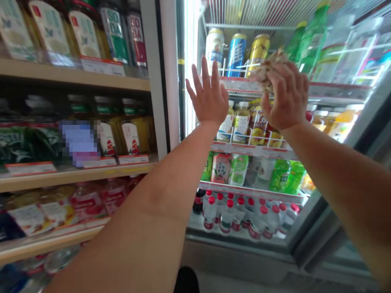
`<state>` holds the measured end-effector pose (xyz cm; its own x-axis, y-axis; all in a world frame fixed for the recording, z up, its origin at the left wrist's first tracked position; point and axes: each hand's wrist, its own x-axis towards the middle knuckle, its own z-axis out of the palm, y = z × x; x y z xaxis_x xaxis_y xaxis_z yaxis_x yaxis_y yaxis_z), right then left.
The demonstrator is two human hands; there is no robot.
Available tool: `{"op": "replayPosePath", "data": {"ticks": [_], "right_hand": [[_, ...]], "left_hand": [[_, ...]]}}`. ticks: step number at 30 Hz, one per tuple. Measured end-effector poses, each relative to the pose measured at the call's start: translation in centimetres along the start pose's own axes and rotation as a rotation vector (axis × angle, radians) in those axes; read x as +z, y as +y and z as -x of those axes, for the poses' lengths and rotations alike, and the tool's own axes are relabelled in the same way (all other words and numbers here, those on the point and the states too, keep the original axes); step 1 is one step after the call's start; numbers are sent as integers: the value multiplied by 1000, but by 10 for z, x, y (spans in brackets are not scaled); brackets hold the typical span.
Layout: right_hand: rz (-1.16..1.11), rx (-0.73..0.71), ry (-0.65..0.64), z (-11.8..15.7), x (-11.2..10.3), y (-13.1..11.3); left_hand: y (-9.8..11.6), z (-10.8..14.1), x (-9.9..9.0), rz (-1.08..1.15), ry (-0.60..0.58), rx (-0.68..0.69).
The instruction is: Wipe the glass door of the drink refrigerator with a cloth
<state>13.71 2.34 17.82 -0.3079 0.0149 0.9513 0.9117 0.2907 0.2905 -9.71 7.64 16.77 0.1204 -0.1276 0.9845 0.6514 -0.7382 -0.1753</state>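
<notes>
Slanting up rightward, crumpled cloth

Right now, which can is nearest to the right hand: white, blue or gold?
The gold can: rightmost, closest to the cloth in the right hand; the blue can and white can stand farther left.

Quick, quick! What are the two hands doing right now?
Left hand: open, fingers spread, nothing seen in it.
Right hand: closed around a crumpled cloth.
</notes>
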Motion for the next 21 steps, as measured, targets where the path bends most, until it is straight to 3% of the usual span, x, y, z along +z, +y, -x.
{"op": "replayPosePath", "data": {"ticks": [3, 6, 8, 10, 13, 14, 19, 21], "right_hand": [[-29, 35, 46, 4, 0, 4], [-18, 275, 202, 1, 8, 18], [0, 387, 272, 0, 11, 22], [-5, 262, 219, 3, 8, 17], [-76, -84, 58, 9, 0, 4], [-104, -106, 41, 9, -1, 2], [-140, 335, 234, 3, 11, 15], [-128, 390, 262, 3, 13, 18]], "left_hand": [[3, -1, 10, -69, 72, -19], [7, -1, 14, -181, 244, -87], [10, -2, 15, -167, 266, -99], [11, -2, 16, -124, 245, -118], [11, -2, 16, -73, 215, -143], [10, -2, 16, -58, 214, -147], [6, -1, 14, -71, 151, -81], [4, -1, 14, -90, 108, -35]]}}
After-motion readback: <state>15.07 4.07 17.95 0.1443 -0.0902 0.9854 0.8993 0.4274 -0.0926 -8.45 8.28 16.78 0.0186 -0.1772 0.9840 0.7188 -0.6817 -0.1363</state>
